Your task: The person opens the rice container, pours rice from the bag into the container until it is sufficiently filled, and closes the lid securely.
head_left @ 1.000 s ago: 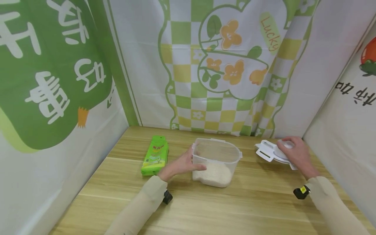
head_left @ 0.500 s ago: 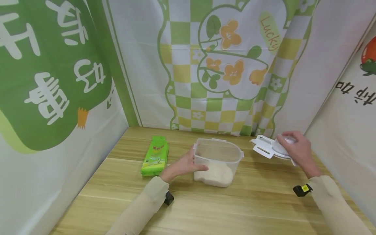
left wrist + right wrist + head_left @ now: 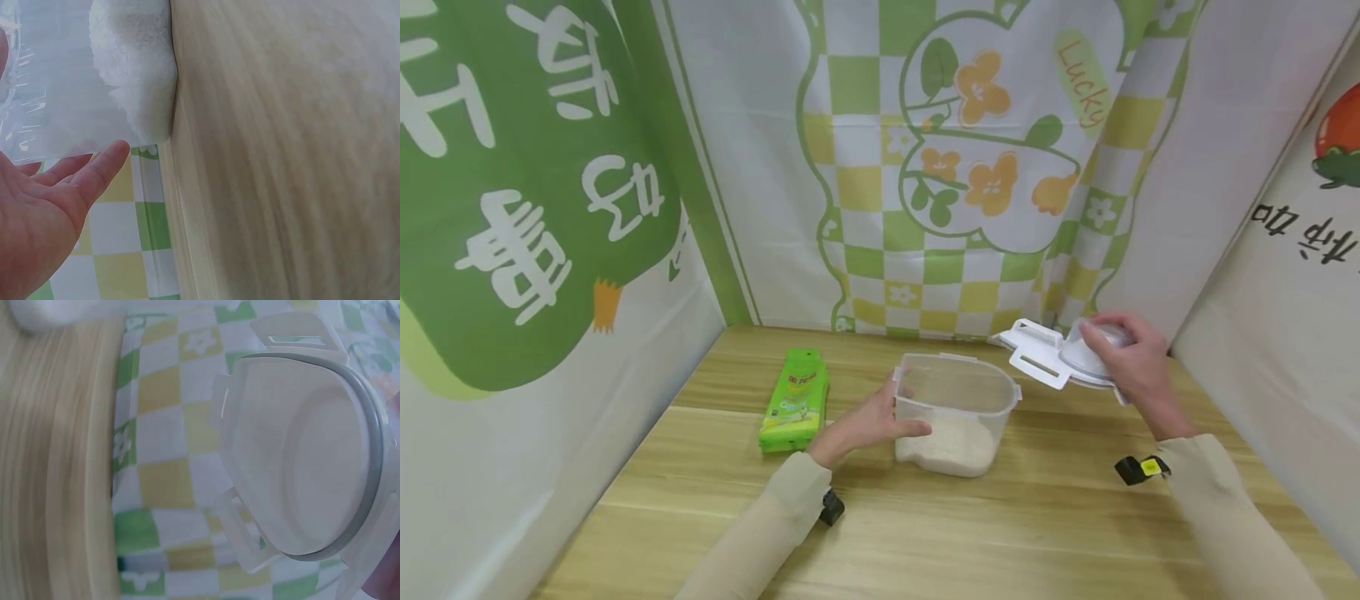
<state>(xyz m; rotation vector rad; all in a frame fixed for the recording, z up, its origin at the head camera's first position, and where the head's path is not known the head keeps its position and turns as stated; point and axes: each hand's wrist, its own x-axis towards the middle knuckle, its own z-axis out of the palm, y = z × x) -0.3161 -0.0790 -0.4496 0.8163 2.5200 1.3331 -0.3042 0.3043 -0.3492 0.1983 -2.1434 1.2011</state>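
A clear plastic container (image 3: 958, 392) holding white grains (image 3: 955, 448) stands uncovered on the table. My left hand (image 3: 867, 425) grips its left side, thumb across the front and fingers at the side and back. In the left wrist view the hand (image 3: 44, 219) lies against the clear wall (image 3: 56, 81). To the container's right, my right hand (image 3: 1133, 362) pinches the round raised part of a white lid (image 3: 1037, 354), held above the table and tilted. The right wrist view shows the lid's underside (image 3: 294, 456), with a grey seal and side flaps; fingers (image 3: 382, 578) show at the edge.
A green packet (image 3: 795, 400) lies on the wooden table (image 3: 925, 533), left of the container. Printed cloth (image 3: 865, 208) hangs along the table's back edge, with more cloth walls at the left and right sides.
My right hand has raised the lid and carried it leftward, nearer the container. The left hand and the container have barely moved.
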